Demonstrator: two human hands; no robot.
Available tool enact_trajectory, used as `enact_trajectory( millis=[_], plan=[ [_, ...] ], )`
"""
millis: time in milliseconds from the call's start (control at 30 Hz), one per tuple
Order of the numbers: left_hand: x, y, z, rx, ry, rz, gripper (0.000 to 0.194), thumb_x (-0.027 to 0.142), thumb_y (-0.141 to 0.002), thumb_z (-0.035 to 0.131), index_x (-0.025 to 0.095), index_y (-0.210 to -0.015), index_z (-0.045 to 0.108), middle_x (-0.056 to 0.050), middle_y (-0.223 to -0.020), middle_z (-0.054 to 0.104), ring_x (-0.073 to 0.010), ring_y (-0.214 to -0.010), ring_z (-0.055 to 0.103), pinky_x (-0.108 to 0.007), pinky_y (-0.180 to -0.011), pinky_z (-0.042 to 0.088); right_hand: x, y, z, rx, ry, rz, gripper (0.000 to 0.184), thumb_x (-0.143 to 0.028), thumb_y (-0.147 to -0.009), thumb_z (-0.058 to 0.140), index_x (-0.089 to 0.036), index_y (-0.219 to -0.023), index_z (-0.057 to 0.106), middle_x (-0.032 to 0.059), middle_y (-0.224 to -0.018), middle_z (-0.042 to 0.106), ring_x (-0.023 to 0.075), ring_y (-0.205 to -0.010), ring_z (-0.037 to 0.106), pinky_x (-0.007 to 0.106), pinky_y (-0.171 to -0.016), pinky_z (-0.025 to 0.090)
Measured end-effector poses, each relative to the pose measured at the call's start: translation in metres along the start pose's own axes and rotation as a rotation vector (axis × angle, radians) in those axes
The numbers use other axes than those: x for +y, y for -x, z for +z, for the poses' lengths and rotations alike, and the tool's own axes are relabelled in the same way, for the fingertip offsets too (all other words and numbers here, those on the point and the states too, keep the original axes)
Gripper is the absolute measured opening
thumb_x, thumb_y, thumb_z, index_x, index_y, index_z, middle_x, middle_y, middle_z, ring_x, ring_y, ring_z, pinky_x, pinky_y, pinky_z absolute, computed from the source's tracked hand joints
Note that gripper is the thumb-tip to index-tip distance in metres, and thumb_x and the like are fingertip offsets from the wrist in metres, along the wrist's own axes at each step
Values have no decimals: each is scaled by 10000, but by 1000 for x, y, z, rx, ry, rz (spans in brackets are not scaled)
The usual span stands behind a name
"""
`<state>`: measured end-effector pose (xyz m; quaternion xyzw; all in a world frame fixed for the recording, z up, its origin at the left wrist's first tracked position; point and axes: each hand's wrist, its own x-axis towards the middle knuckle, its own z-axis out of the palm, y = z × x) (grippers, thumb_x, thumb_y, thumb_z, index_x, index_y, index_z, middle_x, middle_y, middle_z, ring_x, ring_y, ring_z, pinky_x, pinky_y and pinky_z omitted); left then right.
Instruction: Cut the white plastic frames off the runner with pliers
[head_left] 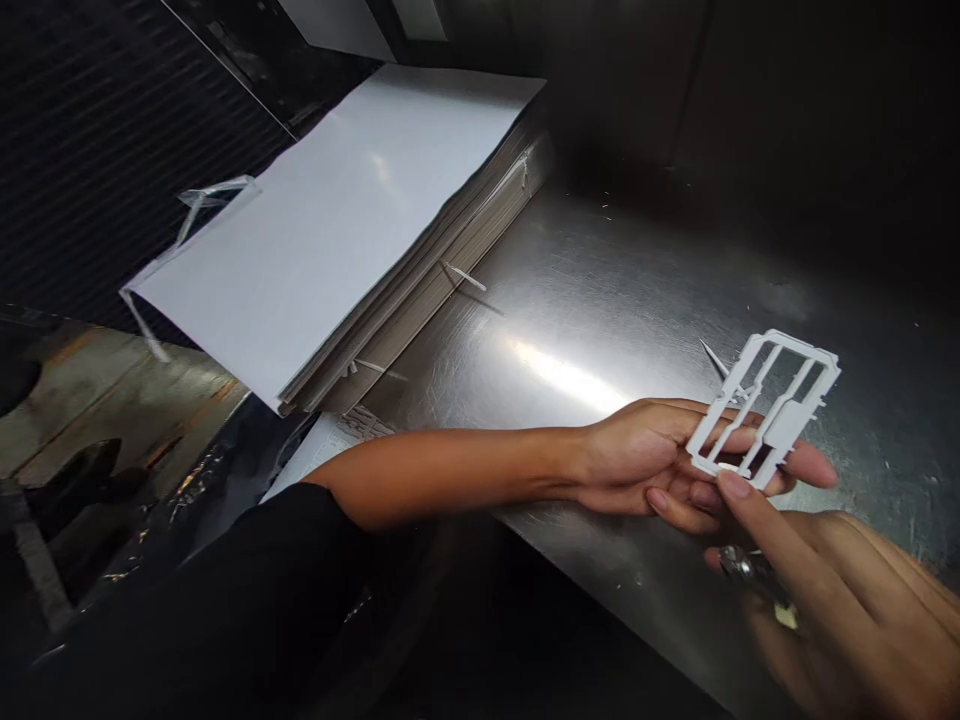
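Observation:
A thin white plastic frame [784, 425] with long slots and small nubs on its edges rests tilted in my left hand [667, 460]. The fingers of that hand curl behind and under it. My right hand [847, 590] reaches in from the lower right, its index fingertip touching the frame's near edge. Tucked beneath those fingers is a dark-handled tool [750, 570] with a shiny metal end; its kind is not clear. Beyond the frame a thin metal point [714, 358] shows, and what it belongs to is hidden.
A thick stack of sheets [360, 200] with a white top lies at the left on the scratched metal table [525, 430]. Small white strips [466, 277] stick out from its side. Clear plastic wrap [202, 205] hangs at its far left edge. Tiny white scraps dot the table.

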<state>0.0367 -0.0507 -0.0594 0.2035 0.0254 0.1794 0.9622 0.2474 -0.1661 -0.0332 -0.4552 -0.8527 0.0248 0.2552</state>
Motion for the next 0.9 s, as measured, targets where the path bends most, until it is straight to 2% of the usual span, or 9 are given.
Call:
enact_trajectory(
  millis=[100, 200, 400, 533, 600, 667, 733, 800, 900],
  plan=[
    [0, 0, 2, -18, -30, -3, 331, 387, -1108, 733, 71, -1188, 791, -32, -920, 559, -64, -581, 400, -121, -420, 344, -5, -3, 3, 29, 3, -15, 605, -216, -1263, 518, -369, -1832, 382, 20, -1013, 712, 212, -845, 692, 360, -853, 494],
    [-1, -1, 3, -37, -52, 15, 342, 387, -1099, 738, 60, -1172, 803, -41, -932, 571, -65, -589, 426, -117, -412, 357, -4, -5, 5, 6, 60, -40, 607, -220, -1276, 515, -375, -1840, 351, 23, -1069, 719, 199, -894, 701, 342, -873, 498],
    [1, -3, -1, -61, -79, -69, 382, 336, -1121, 592, 35, -1004, 796, -40, -872, 557, -61, -538, 383, -126, -383, 334, -5, -8, 3, 64, 53, -102, 585, -157, -1245, 561, -293, -1804, 450, 22, -1008, 712, 198, -909, 708, 322, -872, 502],
    [3, -4, -6, -58, -36, -114, 267, 307, -1043, 682, 63, -1062, 789, -77, -897, 669, -86, -521, 466, -146, -368, 379, -2, -6, 4, 52, 94, -179, 559, -204, -1256, 536, -234, -1807, 448, 68, -1082, 713, 196, -879, 684, 313, -811, 481],
    [4, -4, -6, -62, -16, -139, 205, 278, -1026, 727, 86, -1060, 790, -83, -887, 704, -110, -534, 536, -156, -378, 410, -1, -2, 6, 52, 99, -179, 539, -225, -1255, 531, -247, -1790, 478, 43, -996, 683, 179, -797, 641, 312, -772, 455],
    [5, -3, -3, -38, 20, -167, 188, 261, -1061, 689, 105, -1054, 794, -82, -871, 710, -117, -530, 553, -155, -372, 407, 0, 0, 7, 34, 82, -146, 542, -235, -1247, 528, -288, -1785, 485, 17, -933, 654, 174, -757, 622, 316, -754, 449],
    [6, -2, -1, 33, 61, -204, 315, 326, -1136, 588, 112, -1025, 790, -82, -843, 695, -106, -494, 504, -148, -354, 377, 1, 1, 7, 16, 79, -130, 570, -231, -1235, 527, -309, -1796, 464, 15, -967, 682, 185, -794, 668, 323, -752, 476],
    [7, -2, 1, 142, 71, -237, 505, 452, -1200, 464, 113, -1001, 781, -77, -818, 669, -96, -472, 457, -146, -348, 358, 3, 2, 6, -3, 45, -137, 644, -162, -1198, 549, -271, -1820, 424, 38, -1105, 735, 207, -915, 742, 328, -791, 536],
    [4, -8, 4, 248, 39, -245, 660, 657, -1188, 437, 123, -977, 763, -46, -775, 607, -105, -479, 459, -154, -343, 334, 7, -2, 6, 102, -7, -124, 643, -101, -1156, 584, -261, -1775, 515, 50, -1209, 761, 221, -970, 784, 314, -873, 612]
  ],
)
